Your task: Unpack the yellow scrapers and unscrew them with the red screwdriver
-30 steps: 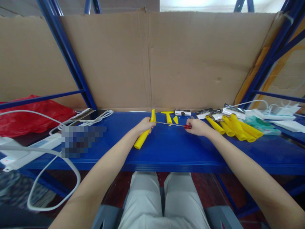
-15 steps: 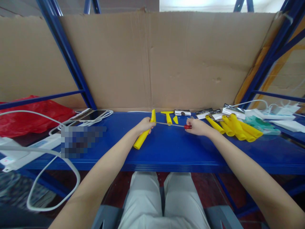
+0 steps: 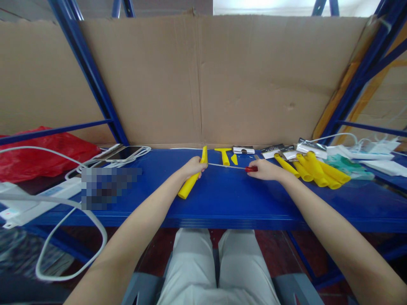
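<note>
In the head view, my left hand (image 3: 193,166) is closed round a yellow scraper handle (image 3: 189,186), which slants with its round end towards me. From the right, my right hand (image 3: 266,170) grips a screwdriver (image 3: 251,169) by its red handle. The thin metal shaft lies nearly level between my hands, and its tip reaches the yellow handle beside my left fingers. Those fingers hide the exact contact. Behind the shaft lie a yellow T-shaped scraper (image 3: 225,156) and a small yellow blade-shaped piece (image 3: 234,159).
Several yellow handles (image 3: 314,169) are piled on the right of the blue table (image 3: 222,199), beside black-and-white packets (image 3: 272,151). A small flat pack (image 3: 243,150) lies at the back. White cables, a power strip (image 3: 47,203) and a red bag (image 3: 47,154) occupy the left. Cardboard (image 3: 254,80) stands behind.
My right fingers and the red screwdriver handle have shifted very slightly. My left hand and the yellow handle stay in place.
</note>
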`<state>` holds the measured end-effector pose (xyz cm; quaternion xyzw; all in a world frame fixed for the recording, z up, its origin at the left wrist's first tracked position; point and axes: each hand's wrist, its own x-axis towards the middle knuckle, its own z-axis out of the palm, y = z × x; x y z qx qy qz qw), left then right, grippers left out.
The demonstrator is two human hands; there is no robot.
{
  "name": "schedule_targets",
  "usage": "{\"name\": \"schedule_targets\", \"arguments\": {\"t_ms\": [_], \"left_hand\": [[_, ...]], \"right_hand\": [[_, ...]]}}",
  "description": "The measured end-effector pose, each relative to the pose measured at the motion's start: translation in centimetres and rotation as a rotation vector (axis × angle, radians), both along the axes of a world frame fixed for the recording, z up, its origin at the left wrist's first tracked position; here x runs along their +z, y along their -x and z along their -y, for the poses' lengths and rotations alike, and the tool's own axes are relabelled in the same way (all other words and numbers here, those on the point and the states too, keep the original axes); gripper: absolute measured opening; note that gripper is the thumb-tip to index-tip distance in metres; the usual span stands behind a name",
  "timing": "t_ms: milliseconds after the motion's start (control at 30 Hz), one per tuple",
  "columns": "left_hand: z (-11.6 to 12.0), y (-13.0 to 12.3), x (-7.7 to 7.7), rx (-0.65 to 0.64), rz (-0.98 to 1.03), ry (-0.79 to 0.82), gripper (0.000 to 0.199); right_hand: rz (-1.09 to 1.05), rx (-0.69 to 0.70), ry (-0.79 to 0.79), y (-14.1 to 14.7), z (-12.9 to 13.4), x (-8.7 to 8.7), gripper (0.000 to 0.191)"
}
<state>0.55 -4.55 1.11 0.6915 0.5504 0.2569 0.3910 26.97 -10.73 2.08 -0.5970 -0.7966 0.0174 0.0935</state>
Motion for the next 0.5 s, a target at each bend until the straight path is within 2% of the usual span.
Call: {"name": "schedule_targets", "arguments": {"t_ms": [67, 267, 500], "left_hand": [[0.00, 0.04, -0.03, 0.000, -0.004, 0.000, 0.012], [0.22, 0.01, 0.09, -0.013, 0.006, 0.000, 0.012], [0.05, 0.06, 0.03, -0.004, 0.022, -0.010, 0.014]], "right_hand": [[-0.007, -0.001, 0.020, -0.09, -0.04, 0.03, 0.010], [0.049, -0.102, -0.094, 0.03, -0.31, -0.39, 0.005], [0.012, -0.042, -0.053, -0.16, -0.42, -0.43, 0.012]]}}
